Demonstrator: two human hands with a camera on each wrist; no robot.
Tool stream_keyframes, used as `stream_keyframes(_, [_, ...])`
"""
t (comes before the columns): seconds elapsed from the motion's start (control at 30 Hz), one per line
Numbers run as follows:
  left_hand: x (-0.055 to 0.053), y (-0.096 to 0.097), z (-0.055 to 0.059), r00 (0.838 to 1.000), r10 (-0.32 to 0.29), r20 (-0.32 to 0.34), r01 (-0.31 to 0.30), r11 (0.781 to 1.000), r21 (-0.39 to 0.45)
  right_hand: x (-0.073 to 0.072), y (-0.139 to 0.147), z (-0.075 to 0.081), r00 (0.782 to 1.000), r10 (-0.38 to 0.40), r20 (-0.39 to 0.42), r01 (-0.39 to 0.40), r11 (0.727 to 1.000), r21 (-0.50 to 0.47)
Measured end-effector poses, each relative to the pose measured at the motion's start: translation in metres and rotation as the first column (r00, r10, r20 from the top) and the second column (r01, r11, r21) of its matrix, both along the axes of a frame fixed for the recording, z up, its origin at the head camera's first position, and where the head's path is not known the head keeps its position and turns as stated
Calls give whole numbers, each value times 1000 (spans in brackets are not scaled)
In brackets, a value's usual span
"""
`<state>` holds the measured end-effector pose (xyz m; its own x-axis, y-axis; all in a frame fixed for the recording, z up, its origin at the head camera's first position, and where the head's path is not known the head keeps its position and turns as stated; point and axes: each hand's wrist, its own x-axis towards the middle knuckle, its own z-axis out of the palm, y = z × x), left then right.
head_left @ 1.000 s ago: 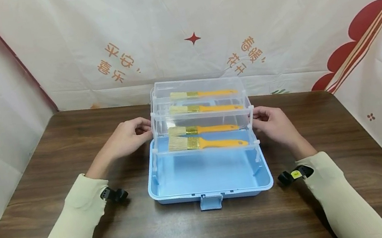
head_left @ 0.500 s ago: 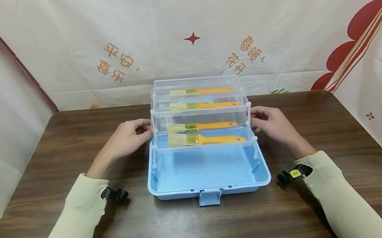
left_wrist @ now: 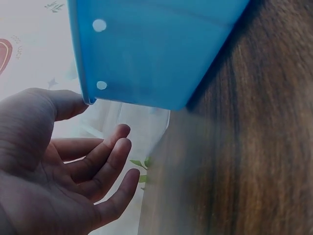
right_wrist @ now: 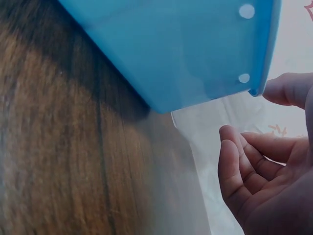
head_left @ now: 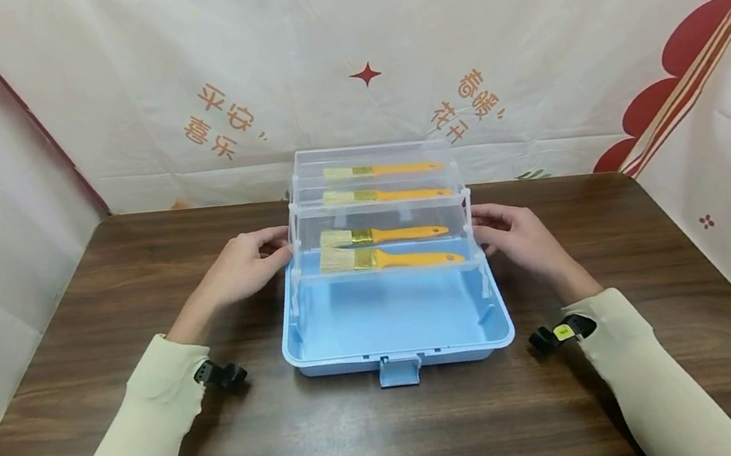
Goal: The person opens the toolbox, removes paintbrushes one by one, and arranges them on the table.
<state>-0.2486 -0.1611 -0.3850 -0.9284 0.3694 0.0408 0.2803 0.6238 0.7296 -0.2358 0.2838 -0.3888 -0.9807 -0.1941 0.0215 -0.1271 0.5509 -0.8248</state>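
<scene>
A light-blue toolbox (head_left: 391, 320) stands opened on the table, its front latch (head_left: 400, 372) hanging down. Two clear trays are raised over its rear part. Paintbrushes with yellow handles lie in them: a pair in the lower tray, the front one a wide paintbrush (head_left: 414, 258), and another pair, including a paintbrush (head_left: 396, 195), in the upper tray. My left hand (head_left: 244, 264) is at the box's left rear side, thumb touching the rim corner, other fingers loosely bent. My right hand (head_left: 519, 234) mirrors it on the right, thumb (right_wrist: 283, 89) at the rim.
The box sits on a dark wooden table (head_left: 404, 455). Pale patterned cloth (head_left: 319, 34) hangs behind it and at both sides. A black wrist strap (head_left: 219, 375) is on the left cuff, another strap (head_left: 565, 333) on the right.
The toolbox, with its trays and paintbrushes, has slid slightly away toward the back cloth, its right side also shifting a little left. Both hands have stayed nearly in place.
</scene>
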Motion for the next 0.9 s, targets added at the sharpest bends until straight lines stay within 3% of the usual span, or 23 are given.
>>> stream_keyframes(0.9, [-1, 3, -2, 999, 43, 27, -44, 999, 25, -1, 1, 0, 1000, 17, 2, -17, 999, -52])
